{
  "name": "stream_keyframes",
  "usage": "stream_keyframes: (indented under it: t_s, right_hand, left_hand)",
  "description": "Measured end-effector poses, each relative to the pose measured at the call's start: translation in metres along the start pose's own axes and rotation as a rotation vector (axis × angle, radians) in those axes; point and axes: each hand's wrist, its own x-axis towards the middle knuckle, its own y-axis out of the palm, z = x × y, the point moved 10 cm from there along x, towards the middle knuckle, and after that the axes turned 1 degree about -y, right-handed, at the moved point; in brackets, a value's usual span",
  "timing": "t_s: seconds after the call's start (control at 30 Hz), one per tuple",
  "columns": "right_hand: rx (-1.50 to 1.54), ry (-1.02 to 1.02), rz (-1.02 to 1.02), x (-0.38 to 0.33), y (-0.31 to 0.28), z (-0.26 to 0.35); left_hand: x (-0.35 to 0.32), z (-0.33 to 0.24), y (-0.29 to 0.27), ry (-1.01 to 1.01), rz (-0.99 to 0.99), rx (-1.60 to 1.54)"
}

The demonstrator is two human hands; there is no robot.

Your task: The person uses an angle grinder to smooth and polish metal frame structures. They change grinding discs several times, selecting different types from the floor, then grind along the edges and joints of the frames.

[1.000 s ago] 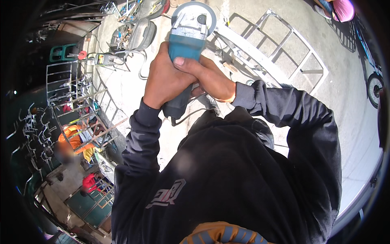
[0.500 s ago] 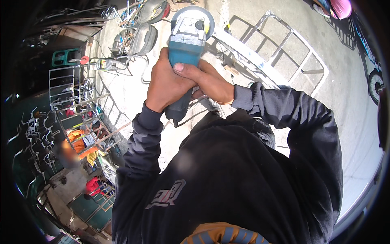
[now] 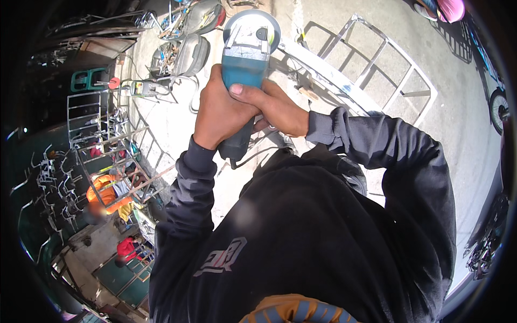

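Both my hands are wrapped round the body of a teal and black angle grinder [image 3: 245, 69], held out in front of me with its disc end pointing away. My left hand [image 3: 221, 113] closes on it from the left side. From the right, my right hand [image 3: 283, 110] grips it too, its thumb laid across the top beside the left hand. A round disc [image 3: 274, 32] shows around the silver gear head. The black cord leaves the rear end near my body. Just right of the grinder, a pale metal frame with crossbars [image 3: 371, 70] lies on the concrete.
Tool-filled open containers [image 3: 188, 54] stand ahead on the left, near a welding machine [image 3: 141, 88] and a green stool [image 3: 86, 79]. Metal frames [image 3: 89, 121] stand at left, with a person in orange [image 3: 102, 188] and one in red [image 3: 126, 247]. A bicycle wheel [image 3: 498, 110] is far right.
My grip is the same, and the grinder has shifted very slightly left in view. The surroundings at left have moved a little in the picture. More dark clutter shows at the right rim.
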Motion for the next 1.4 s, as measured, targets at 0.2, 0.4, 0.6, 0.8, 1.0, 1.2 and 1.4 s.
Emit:
stream_keyframes:
  t_s: [0.2, 0.4, 0.6, 0.8, 1.0, 1.2, 1.4]
  right_hand:
    - [0.045, 0.016, 0.052, 0.0, 0.0, -0.005]
    - [0.092, -0.006, 0.065, -0.001, 0.005, -0.007]
    - [0.081, -0.031, 0.005, -0.007, 0.001, -0.004]
    - [0.083, 0.001, 0.013, -0.006, 0.0, -0.004]
    - [0.061, 0.013, -0.03, -0.008, -0.002, -0.009]
    - [0.1, 0.014, 0.022, -0.004, 0.0, -0.007]
    - [0.111, -0.004, -0.015, -0.007, 0.0, -0.004]
  left_hand:
    - [0.0, -0.005, -0.001, 0.002, 0.004, 0.069]
    - [-0.003, -0.005, -0.001, -0.013, 0.022, 0.091]
    - [-0.002, -0.007, 0.003, 0.022, 0.04, 0.03]
    - [-0.002, 0.001, 0.003, -0.074, 0.032, 0.02]
    - [-0.004, -0.004, 0.001, -0.035, 0.01, 0.021]
    - [-0.002, -0.007, 0.0, 0.005, -0.004, 0.029]
    - [-0.004, -0.006, 0.002, -0.01, 0.027, 0.032]
